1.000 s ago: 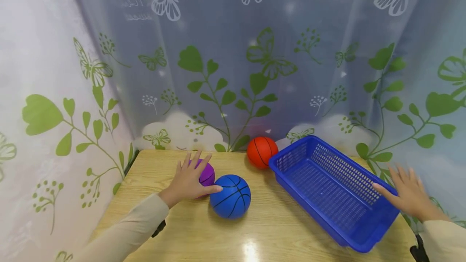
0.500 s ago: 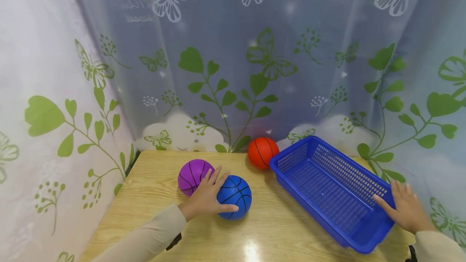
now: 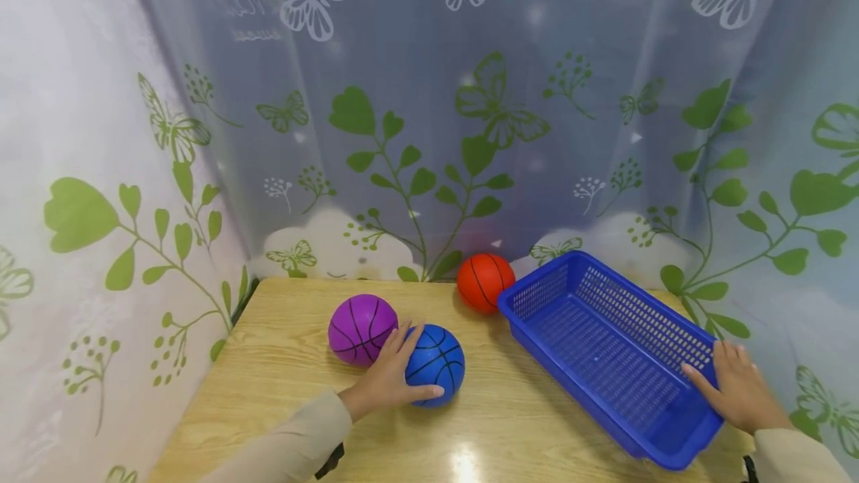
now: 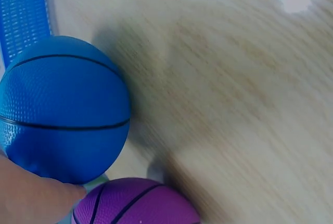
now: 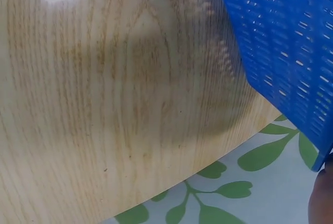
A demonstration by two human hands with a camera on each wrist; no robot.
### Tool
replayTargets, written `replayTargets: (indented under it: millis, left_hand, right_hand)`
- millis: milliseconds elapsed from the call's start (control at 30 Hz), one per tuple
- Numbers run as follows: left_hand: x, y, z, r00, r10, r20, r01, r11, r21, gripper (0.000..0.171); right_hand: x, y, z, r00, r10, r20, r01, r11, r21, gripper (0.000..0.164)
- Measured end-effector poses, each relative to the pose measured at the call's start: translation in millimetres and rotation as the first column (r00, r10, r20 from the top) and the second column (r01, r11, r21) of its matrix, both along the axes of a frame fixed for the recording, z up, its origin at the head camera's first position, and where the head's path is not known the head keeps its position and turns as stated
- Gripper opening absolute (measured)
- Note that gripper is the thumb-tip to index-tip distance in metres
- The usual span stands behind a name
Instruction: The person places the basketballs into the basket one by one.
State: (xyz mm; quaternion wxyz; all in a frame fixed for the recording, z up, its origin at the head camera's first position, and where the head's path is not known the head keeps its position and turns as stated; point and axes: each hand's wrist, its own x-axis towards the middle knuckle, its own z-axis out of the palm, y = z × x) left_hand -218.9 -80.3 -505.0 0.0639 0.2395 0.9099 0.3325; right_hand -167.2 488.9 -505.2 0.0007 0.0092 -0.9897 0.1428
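In the head view my left hand is at the left side of a blue ball with black basketball lines. Its thumb lies across the near side and its fingers curve round the far left. The ball rests on the table. Just left of these fingers sits a purple ball, also marked like a basketball. At right, my right hand holds the right rim of a blue plastic basket, thumb on the inner side, other fingers over the outside. The left wrist view shows the blue ball beside the purple ball.
A red ball stands at the table's back edge, close to the basket's left corner. The wooden table has a curtain with leaves and butterflies behind it and on both sides. The slanted basket shows bare perforated floor.
My left hand has moved right from over the purple ball to the blue ball and come down on its side. My right hand has come in from the right onto the basket rim.
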Motion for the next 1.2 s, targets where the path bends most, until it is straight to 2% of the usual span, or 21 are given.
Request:
replayTargets:
  millis: [167, 367, 567, 767, 900, 1000, 1133, 1200]
  left_hand:
    - [0.7, 4, -7.5, 0.999, 0.011, -0.03, -0.01, 0.999, 0.051, 0.108]
    - [2.2, 9, -17.5, 0.995, 0.034, -0.091, -0.026, 0.996, 0.086, 0.108]
    - [4.3, 11, -18.6, 0.994, 0.036, -0.103, -0.023, 0.991, 0.129, 0.106]
    - [3.2, 8, -22.0, 0.993, 0.068, -0.098, -0.052, 0.986, 0.158, 0.103]
    - [1.6, 9, -21.6, 0.991, 0.075, -0.113, -0.056, 0.986, 0.16, 0.102]
    - [0.9, 10, -19.6, 0.988, 0.066, -0.139, -0.044, 0.987, 0.157, 0.1]
    - [1.7, 14, -12.2, 0.987, 0.067, -0.149, -0.041, 0.984, 0.172, 0.099]
    - [1.5, 18, -6.4, 0.987, 0.074, -0.142, -0.046, 0.981, 0.189, 0.098]
  right_hand:
    - [-1.8, -1, 0.1, 0.999, -0.015, 0.049, 0.016, 1.0, -0.02, 0.09]
    - [-2.2, -3, -1.3, 0.999, -0.031, 0.042, 0.032, 0.999, -0.026, 0.09]
    - [-3.5, -1, -4.5, 0.999, -0.029, 0.019, 0.029, 0.999, -0.015, 0.088]
    - [-2.1, -1, -8.0, 1.0, -0.027, 0.001, 0.027, 0.999, -0.018, 0.087]
    - [-1.0, -2, -7.2, 1.0, -0.028, -0.001, 0.028, 0.999, -0.032, 0.085]
    - [0.5, -3, -8.6, 0.999, -0.013, -0.041, 0.011, 0.999, -0.039, 0.076]
    - [2.5, -4, -10.0, 0.996, 0.003, -0.087, -0.007, 0.999, -0.048, 0.066]
    - [2.7, -5, -9.5, 0.997, 0.002, -0.082, -0.007, 0.998, -0.056, 0.066]
